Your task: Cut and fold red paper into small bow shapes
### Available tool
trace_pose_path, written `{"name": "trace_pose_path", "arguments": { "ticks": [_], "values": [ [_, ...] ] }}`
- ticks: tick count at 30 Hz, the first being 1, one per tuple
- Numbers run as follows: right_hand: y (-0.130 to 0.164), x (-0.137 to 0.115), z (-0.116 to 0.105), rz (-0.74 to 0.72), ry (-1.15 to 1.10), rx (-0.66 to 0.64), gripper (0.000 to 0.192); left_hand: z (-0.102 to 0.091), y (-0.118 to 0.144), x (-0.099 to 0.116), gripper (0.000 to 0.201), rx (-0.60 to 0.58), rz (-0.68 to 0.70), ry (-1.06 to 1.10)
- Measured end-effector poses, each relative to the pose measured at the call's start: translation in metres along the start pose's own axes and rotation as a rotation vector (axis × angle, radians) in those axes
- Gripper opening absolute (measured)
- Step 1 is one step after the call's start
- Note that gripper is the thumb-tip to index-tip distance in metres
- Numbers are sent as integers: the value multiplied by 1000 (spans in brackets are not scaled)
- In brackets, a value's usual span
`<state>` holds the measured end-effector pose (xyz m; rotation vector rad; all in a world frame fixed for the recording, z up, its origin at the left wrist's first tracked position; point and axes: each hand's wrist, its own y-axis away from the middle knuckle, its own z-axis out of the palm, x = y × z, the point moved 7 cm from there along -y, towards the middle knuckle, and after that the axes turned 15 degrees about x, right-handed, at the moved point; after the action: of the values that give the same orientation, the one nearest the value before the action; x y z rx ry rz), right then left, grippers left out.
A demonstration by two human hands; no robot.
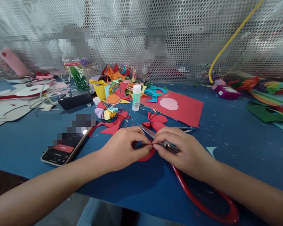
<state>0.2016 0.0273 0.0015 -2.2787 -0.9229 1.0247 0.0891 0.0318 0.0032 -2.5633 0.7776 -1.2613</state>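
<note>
- Red paper piece (146, 155), curved and small, sits low in the middle of the blue table (238, 135), pinched between both hands so that only its lower edge shows.
- Blue table spreads across the whole view, dotted with paper scraps, with a perforated metal screen (191, 37) standing along its far edge.
- Red card sheet (186, 110) lies flat beyond the hands, with a pale pink cut-out (169, 104) resting on it.
- Scrap heap (119, 83) of coloured paper offcuts is piled at the back centre, near a plastic bottle (76, 72).
- Phone (64, 146) lies face up to the left, well apart from the left hand.
- Left hand (124, 147) has its fingertips pressed together on the red piece's left side.
- Right hand (184, 150) is closed around the scissors (155, 138), fingertips meeting the left hand's at the paper; the red handle loop trails back under the wrist.
- Red folded petals (155, 121) lie just beyond the scissor tips.
- Glue stick (136, 97) stands upright with a white cap, between the petals and the scrap heap.
</note>
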Motion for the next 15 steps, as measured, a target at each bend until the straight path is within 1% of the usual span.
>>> {"name": "trace_pose_path", "arguments": {
  "ticks": [3,5,7,11,13,15],
  "values": [
    [-1,7,-2,120,-67,17,3,-8,-1,1,12,97,-18,49],
    [-1,9,-3,160,-112,24,5,-11,-1,0,12,130,-34,73],
    [-1,8,-6,160,-152,53,8,-10,-1,0,12,122,-56,92],
    [-1,5,-12,115,-162,134,9,-4,1,-1,12,34,-96,110],
    [-1,4,-11,100,-147,119,9,-4,0,0,13,20,-109,112],
    [-1,4,-9,93,-142,91,9,-5,-1,0,13,40,-114,141]
  ]
}}
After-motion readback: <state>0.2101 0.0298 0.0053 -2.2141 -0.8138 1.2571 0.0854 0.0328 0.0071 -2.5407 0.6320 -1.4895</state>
